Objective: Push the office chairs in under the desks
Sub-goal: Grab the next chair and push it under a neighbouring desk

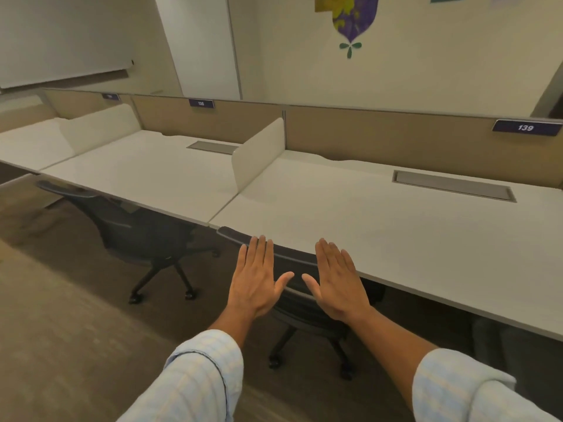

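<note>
My left hand (pixel 255 277) and right hand (pixel 338 280) flat, fingers spread, gripping nothing, palms at the dark mesh-backed office chair (pixel 297 281), backrest top just beyond my fingertips against the long white desk (pixel 396 226) edge, second dark chair (pixel 134 229) off left

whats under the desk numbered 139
An office chair is pushed partly under desk 139; its backrest, base and casters show. The desktop and both open hands hide its seat.
</note>
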Tool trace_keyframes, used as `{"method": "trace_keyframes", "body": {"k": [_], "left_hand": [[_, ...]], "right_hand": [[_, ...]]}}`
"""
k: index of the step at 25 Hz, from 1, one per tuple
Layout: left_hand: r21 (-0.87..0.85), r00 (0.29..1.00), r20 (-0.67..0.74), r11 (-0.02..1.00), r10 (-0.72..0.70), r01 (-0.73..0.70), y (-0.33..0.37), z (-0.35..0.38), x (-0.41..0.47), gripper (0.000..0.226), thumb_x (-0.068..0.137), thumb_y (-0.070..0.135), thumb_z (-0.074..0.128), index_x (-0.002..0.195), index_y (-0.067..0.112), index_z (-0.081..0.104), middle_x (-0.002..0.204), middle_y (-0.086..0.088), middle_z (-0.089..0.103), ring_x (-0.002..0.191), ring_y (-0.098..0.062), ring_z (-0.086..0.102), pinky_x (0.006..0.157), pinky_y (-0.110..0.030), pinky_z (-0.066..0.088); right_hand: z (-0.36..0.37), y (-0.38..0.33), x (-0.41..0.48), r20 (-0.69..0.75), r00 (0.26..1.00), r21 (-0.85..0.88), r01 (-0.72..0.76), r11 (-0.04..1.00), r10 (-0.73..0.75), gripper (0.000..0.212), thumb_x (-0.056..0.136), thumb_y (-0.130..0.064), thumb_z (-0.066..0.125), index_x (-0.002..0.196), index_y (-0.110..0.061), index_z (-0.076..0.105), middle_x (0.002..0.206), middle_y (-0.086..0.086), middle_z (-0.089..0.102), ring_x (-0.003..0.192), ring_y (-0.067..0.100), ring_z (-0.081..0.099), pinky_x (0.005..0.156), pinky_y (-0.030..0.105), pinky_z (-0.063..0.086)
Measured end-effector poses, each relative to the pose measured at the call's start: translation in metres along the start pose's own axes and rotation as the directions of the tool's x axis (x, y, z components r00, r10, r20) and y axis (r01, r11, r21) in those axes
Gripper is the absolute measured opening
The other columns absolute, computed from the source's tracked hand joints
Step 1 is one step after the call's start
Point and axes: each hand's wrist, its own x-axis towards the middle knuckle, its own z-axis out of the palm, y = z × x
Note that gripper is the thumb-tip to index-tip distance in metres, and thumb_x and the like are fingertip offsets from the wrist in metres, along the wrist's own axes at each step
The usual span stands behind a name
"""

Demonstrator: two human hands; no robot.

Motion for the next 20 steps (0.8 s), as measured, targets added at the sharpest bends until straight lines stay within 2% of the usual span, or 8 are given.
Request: {"method": "trace_keyframes", "body": {"k": [3,5,7,9,12,14,16,20], "left_hand": [[-0.012,1.000,0.021,1.000,0.009,-0.008,-0.015,0.007,0.030,0.102,0.090,0.083,-0.017,0.163,0.013,-0.025,0.174,-0.013,-0.029,0.165,-0.031,-0.023,0.137,-0.054,-0.005],[-0.013,0.999,0.028,1.000,0.015,-0.015,-0.023,0.011,0.047,0.104,0.090,0.084,-0.017,0.165,0.014,-0.022,0.174,-0.012,-0.027,0.166,-0.031,-0.022,0.137,-0.054,-0.004],[-0.011,0.997,0.078,1.000,0.026,-0.026,-0.035,0.017,0.064,0.106,0.091,0.084,-0.015,0.170,0.013,-0.015,0.176,-0.012,-0.024,0.166,-0.031,-0.020,0.137,-0.054,-0.003],[0.014,0.992,0.121,0.999,0.035,-0.037,-0.049,0.024,0.082,0.104,0.097,0.083,-0.008,0.173,0.012,-0.005,0.180,-0.014,-0.015,0.167,-0.032,-0.016,0.137,-0.054,-0.002],[-0.037,0.981,0.190,0.998,0.050,-0.044,-0.067,0.033,0.106,0.093,0.105,0.076,0.010,0.173,0.014,0.020,0.182,-0.013,0.014,0.169,-0.032,0.003,0.137,-0.053,0.001],[-0.080,0.978,0.188,0.994,0.085,-0.071,-0.079,0.039,0.117,0.086,0.107,0.073,0.017,0.168,0.016,0.036,0.176,-0.011,0.033,0.166,-0.031,0.021,0.137,-0.052,0.009],[-0.102,0.972,0.192,0.988,0.137,-0.119,-0.091,0.040,0.132,0.080,0.109,0.071,0.020,0.160,0.017,0.050,0.165,-0.009,0.051,0.156,-0.030,0.039,0.133,-0.051,0.022],[-0.077,0.962,0.203,0.982,0.182,-0.170,-0.121,0.039,0.154,0.083,0.105,0.075,0.016,0.127,0.020,0.074,0.128,-0.005,0.076,0.120,-0.028,0.065,0.112,-0.046,0.044]], "right_hand": [[0.008,0.000,0.026,0.022,0.998,-0.001,-0.054,0.999,0.054,0.093,0.101,-0.078,-0.006,0.171,-0.017,-0.014,0.177,0.003,-0.025,0.160,0.018,-0.031,0.127,0.038,-0.022],[0.013,0.004,0.046,0.056,0.995,-0.022,-0.080,0.997,0.081,0.092,0.103,-0.076,0.000,0.172,-0.016,-0.009,0.179,0.005,-0.017,0.163,0.021,-0.022,0.128,0.040,-0.017],[0.016,0.009,0.065,0.108,0.987,0.004,-0.119,0.993,0.118,0.092,0.106,-0.074,0.009,0.173,-0.012,0.003,0.182,0.011,0.001,0.168,0.028,0.000,0.133,0.043,-0.001],[0.024,0.014,0.080,0.107,0.983,0.055,-0.156,0.986,0.149,0.091,0.106,-0.074,0.015,0.170,-0.010,0.018,0.177,0.014,0.025,0.162,0.033,0.029,0.131,0.048,0.024],[0.028,0.019,0.088,0.163,0.968,0.011,-0.194,0.981,0.189,0.090,0.104,-0.078,0.014,0.160,-0.013,0.038,0.153,0.014,0.059,0.134,0.035,0.061,0.109,0.053,0.052],[0.030,0.020,0.086,0.160,0.966,-0.048,-0.200,0.979,0.205,0.094,0.099,-0.083,0.006,0.141,-0.016,0.058,0.122,0.008,0.074,0.106,0.030,0.072,0.093,0.050,0.059],[0.027,0.019,0.085,0.170,0.962,-0.079,-0.203,0.976,0.214,0.095,0.099,-0.083,0.004,0.119,-0.017,0.069,0.100,0.004,0.076,0.088,0.025,0.071,0.086,0.046,0.059],[0.020,0.018,0.072,0.144,0.961,-0.098,-0.224,0.970,0.236,0.083,0.105,-0.076,0.014,0.096,-0.017,0.071,0.082,0.002,0.070,0.074,0.022,0.066,0.077,0.041,0.058]]}}
